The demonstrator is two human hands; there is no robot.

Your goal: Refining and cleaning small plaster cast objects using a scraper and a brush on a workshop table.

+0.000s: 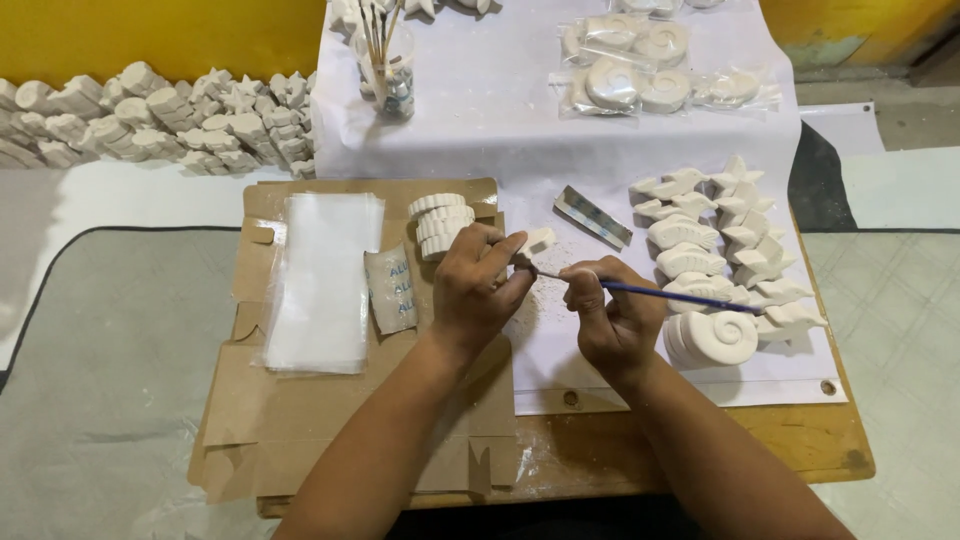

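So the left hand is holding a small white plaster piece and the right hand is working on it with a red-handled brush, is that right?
Not quite: the head view shows the brush in the right hand has a blue handle, not red. The left hand does hold the small white plaster piece.

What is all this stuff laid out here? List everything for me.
Small plaster piece: one, white, in left fingers.
Brush: one, blue handle, in right hand, tip at the piece.
Plaster figures: many, white, right of hands.
Round stack: one, white, on cardboard.
Clear bags: a pile, on flattened cardboard.
Metal strip: one, silvery, on white sheet.
Jar of brushes: one, clear, far edge.
Bagged figures: several, white, top.
Wall pile: many, white, left.
Left hand: holding piece.
Right hand: holding brush.
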